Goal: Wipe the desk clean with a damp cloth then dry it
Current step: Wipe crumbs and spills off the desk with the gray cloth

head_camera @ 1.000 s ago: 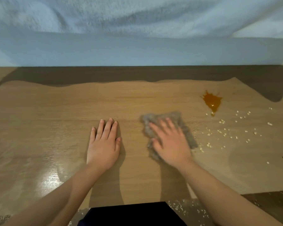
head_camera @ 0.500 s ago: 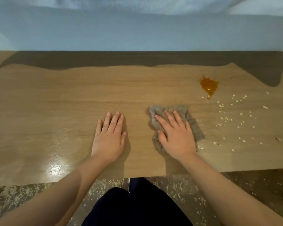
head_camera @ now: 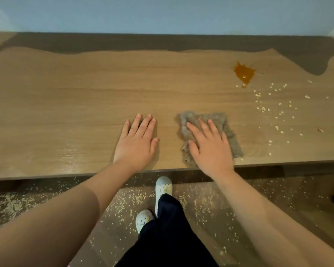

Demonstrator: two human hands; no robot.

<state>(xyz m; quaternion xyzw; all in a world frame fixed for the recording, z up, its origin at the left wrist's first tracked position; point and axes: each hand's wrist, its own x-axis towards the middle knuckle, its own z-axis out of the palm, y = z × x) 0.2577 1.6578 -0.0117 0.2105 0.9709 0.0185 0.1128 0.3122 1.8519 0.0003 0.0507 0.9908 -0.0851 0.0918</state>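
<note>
A grey cloth (head_camera: pixel 230 139) lies flat on the wooden desk (head_camera: pixel 69 105) near its front edge. My right hand (head_camera: pixel 210 149) presses on the cloth with straight, spread fingers. My left hand (head_camera: pixel 137 143) rests flat on the bare desk just to the left of the cloth. An orange spill (head_camera: pixel 244 74) sits at the back right. Several pale crumbs (head_camera: pixel 274 112) are scattered to the right of the cloth.
A pale wall (head_camera: pixel 162 14) runs along the desk's far edge. Below the front edge, the floor (head_camera: pixel 210 209) is strewn with several crumbs, and my feet in white shoes (head_camera: pixel 163 186) stand there. A shiny wet patch (head_camera: pixel 69 157) shows at the front left.
The cloth and my right hand have slid toward the desk's front edge. The view has tilted down, so the floor and my shoes now show.
</note>
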